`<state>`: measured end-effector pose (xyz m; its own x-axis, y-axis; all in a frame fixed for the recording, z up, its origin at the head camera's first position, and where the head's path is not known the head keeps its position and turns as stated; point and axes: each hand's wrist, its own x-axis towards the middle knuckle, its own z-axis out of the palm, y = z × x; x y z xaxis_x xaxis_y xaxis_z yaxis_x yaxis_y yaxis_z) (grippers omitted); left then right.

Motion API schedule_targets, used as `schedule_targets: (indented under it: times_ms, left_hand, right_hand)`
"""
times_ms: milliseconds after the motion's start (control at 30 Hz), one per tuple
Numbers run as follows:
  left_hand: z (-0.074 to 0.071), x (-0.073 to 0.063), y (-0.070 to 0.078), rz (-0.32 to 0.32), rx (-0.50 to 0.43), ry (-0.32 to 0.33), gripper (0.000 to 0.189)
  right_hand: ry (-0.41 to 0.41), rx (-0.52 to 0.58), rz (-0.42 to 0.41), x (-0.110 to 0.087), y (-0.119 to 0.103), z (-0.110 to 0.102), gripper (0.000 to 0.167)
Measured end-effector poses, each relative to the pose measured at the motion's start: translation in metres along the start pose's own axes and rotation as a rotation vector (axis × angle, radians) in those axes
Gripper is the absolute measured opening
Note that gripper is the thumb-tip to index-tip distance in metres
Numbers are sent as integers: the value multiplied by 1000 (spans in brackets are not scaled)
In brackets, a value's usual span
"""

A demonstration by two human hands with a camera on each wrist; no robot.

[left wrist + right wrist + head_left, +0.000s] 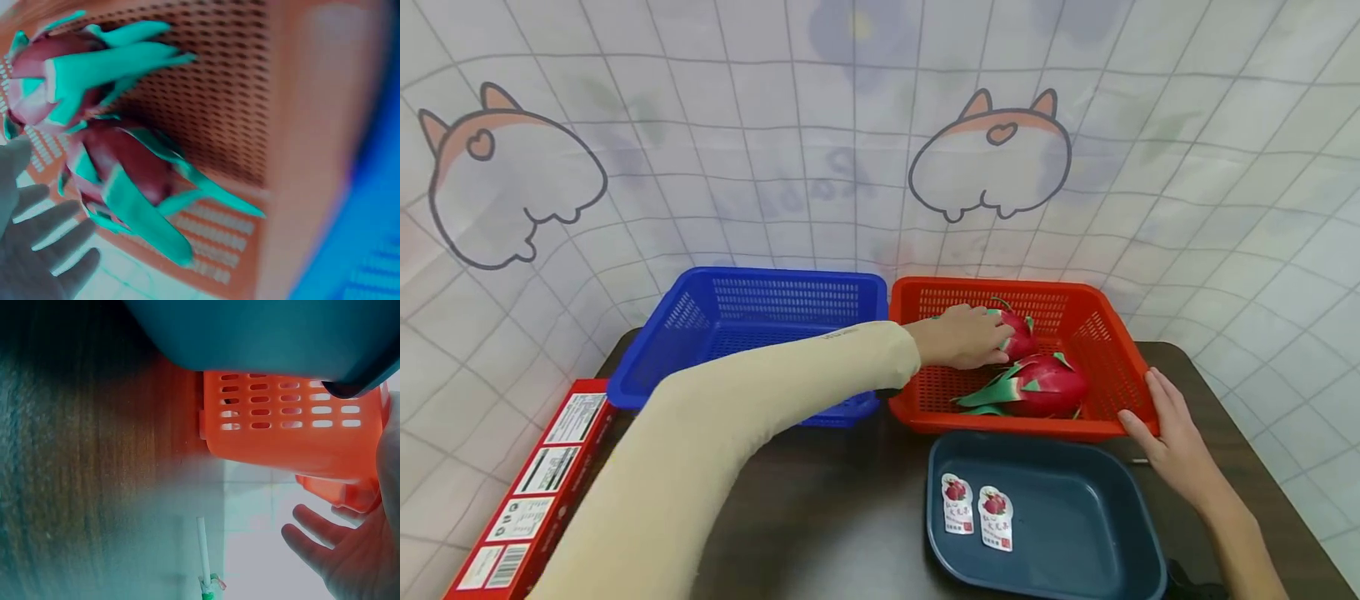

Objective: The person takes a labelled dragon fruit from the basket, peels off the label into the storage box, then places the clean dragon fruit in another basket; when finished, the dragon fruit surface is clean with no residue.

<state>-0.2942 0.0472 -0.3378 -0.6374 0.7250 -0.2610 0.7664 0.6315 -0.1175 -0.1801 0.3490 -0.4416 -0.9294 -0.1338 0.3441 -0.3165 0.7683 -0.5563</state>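
Two dragon fruits, red with green scales, lie in the red basket: a nearer one and a farther one. Over the basket, my left hand reaches in from the left, its fingertips right at the farther fruit in the head view. Its fingers are spread in the left wrist view, beside the fruits and not curled round either. My right hand rests at the front right corner of the red basket. In the right wrist view, its fingers stretch out along the basket's outside.
A blue basket stands left of the red one. In front is a dark teal tray holding two dragon fruit labels. A red box lies at the left edge. A patterned curtain hangs behind.
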Motion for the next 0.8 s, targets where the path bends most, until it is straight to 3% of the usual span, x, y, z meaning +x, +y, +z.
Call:
schedule_targets:
  times_ms: [100,267,367,500,667,800]
  left_hand:
    - [2,-13,-12,22,65,74,55]
    - [9,-35,-30,51,57,154,59]
    - [13,-51,-39,28,35,189,59]
    - [19,-77,-48,-14,-2,190,61]
    - [36,-107,-54,-57,-54,182,62]
    - [53,-126,-56,-105,-127,208,64]
  right_hand:
    - [1,-3,1,0,0,-1,72]
    - [-20,-9,-3,3,-1,-7,73]
    - [-38,-18,0,9,-6,-15,77]
    - [-19,-20,-22,17,-21,-27,82]
    - [-77,-107,-160,32,-56,-27,85]
    - [-148,-238,-330,44,-84,-13,86]
